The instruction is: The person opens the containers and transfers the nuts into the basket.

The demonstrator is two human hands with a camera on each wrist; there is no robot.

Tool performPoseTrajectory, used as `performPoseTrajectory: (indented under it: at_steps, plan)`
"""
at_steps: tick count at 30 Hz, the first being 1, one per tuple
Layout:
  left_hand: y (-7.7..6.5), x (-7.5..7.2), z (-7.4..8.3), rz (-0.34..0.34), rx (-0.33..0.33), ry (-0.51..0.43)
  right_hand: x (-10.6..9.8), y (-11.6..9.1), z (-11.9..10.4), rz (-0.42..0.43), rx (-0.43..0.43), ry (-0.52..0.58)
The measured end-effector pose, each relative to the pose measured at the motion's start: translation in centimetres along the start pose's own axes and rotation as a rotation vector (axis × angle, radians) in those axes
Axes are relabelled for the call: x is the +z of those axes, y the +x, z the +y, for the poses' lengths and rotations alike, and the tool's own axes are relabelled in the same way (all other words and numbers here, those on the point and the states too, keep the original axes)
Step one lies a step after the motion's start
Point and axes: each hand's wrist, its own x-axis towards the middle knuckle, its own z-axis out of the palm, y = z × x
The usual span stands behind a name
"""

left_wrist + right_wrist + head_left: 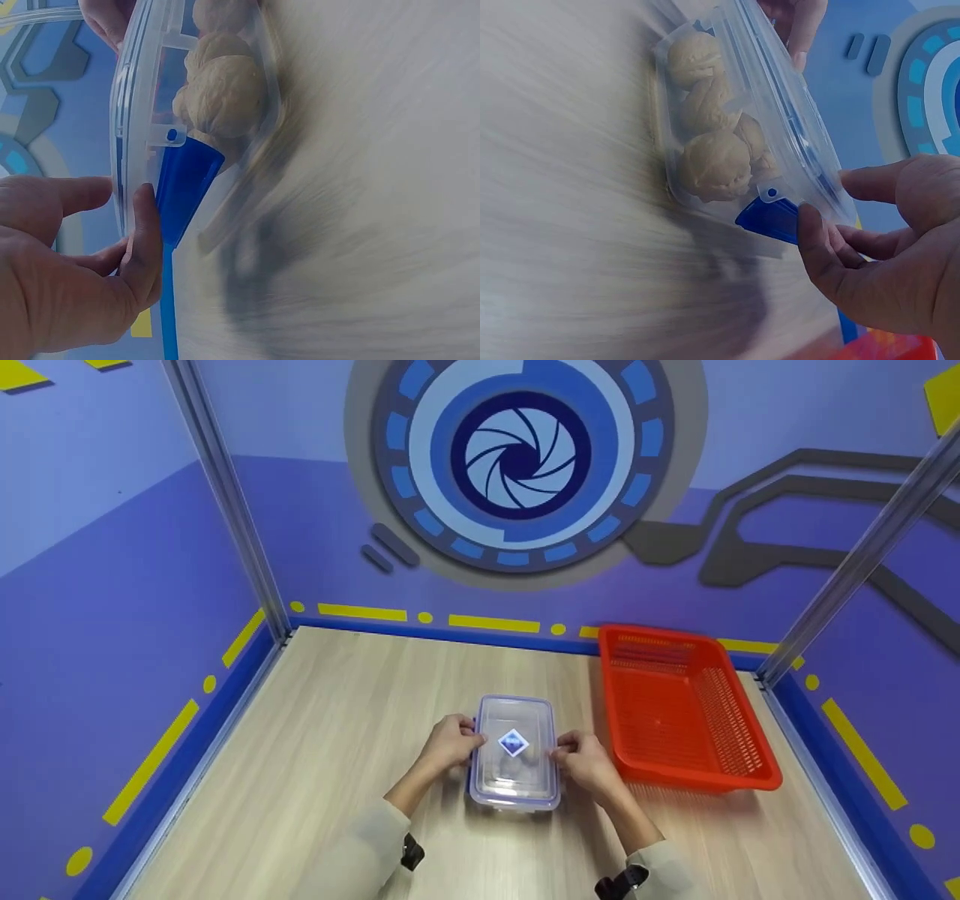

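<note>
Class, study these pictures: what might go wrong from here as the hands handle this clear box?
1. The left hand and right hand grip the clear box near its top edges, so an uneven lift might tilt it.
2. Several rounded tan lumps are inside; if the lid came loose, they could spill and roll.
3. The red basket stands close to the right hand, which might bump it.

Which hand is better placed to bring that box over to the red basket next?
Probably the right hand: it grips the box on the edge facing the basket. The left hand holds the opposite edge, farther away.
</note>
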Motion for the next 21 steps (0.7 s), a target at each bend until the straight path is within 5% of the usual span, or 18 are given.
performPoseTrajectory:
  at_steps: [7,21]
  plan:
    - [-0.03,0.11,-0.08,0.003,-0.056,-0.043,0.0,-0.12,0.14,-0.006,0.009,0.008]
    - [0.13,0.18,0.06,0.01,-0.065,-0.063,0.25,-0.31,0.33,0.026,0.021,0.013]
